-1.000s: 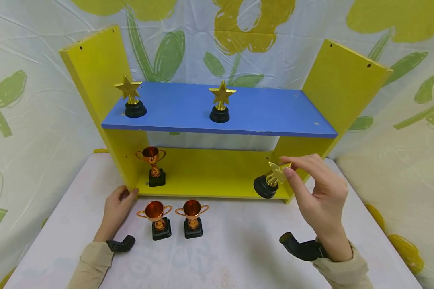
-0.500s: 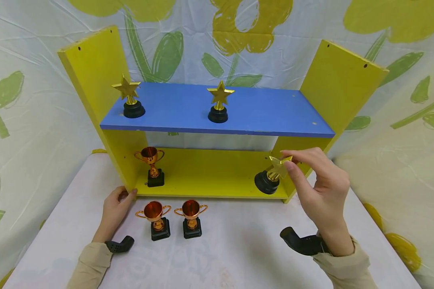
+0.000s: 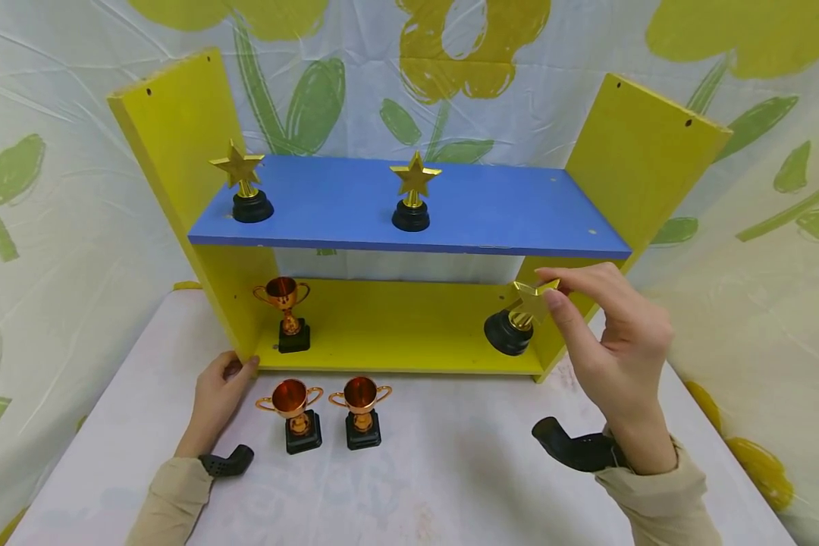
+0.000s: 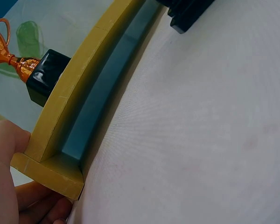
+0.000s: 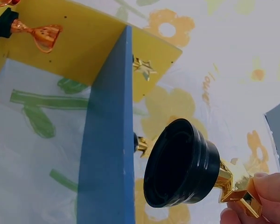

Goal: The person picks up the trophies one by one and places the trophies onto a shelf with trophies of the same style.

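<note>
My right hand (image 3: 621, 341) pinches a gold star trophy (image 3: 532, 305) by its star between thumb and fingers. The trophy is tilted, its black base towards the left, in front of the shelf's lower right opening. From the right wrist view, the underside of that base (image 5: 170, 163) faces the camera. At the lower left front corner of the yellow and blue shelf (image 3: 409, 244), my left hand (image 3: 220, 394) grips the side panel, thumb on one side and curled fingers on the other in the left wrist view. Two more star trophies (image 3: 251, 189) (image 3: 412, 193) stand upright on the blue board.
One copper cup trophy (image 3: 292, 312) stands at the left of the yellow bottom board (image 3: 396, 326). Two other cup trophies (image 3: 302, 417) (image 3: 363, 413) are on the white table (image 3: 437, 485) before the shelf. A flower-printed cloth (image 3: 355, 98) hangs behind.
My right hand has lifted the star trophy upward and slightly right, still tilted. The left hand keeps its place at the shelf corner. The view has shifted slightly.
</note>
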Demonstrator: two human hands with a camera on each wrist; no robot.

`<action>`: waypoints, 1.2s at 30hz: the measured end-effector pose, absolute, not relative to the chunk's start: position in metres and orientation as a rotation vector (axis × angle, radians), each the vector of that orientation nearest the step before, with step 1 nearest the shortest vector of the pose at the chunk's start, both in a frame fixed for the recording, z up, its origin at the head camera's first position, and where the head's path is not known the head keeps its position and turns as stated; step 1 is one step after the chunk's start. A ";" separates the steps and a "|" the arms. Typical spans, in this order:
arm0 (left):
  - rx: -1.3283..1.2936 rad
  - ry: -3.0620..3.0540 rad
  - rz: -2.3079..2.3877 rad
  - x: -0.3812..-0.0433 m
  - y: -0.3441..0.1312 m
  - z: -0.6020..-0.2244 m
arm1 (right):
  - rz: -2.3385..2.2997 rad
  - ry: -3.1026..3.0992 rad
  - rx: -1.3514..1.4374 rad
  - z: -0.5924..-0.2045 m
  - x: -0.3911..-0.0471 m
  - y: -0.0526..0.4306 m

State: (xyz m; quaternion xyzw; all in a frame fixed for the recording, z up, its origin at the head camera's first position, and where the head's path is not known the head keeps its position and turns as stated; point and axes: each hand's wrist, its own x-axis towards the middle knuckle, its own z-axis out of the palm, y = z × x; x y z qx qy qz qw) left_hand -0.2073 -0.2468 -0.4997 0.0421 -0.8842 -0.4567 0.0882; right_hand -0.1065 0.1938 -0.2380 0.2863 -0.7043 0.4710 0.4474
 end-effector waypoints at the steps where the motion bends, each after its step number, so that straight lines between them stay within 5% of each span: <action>1: 0.121 -2.631 -1.357 -0.207 -0.247 -0.500 | 1.167 -1.735 0.712 -0.237 -0.107 0.194; 36: 0.128 -2.620 -1.353 -0.209 -0.248 -0.506 | 1.107 -1.688 0.690 -0.193 -0.125 0.198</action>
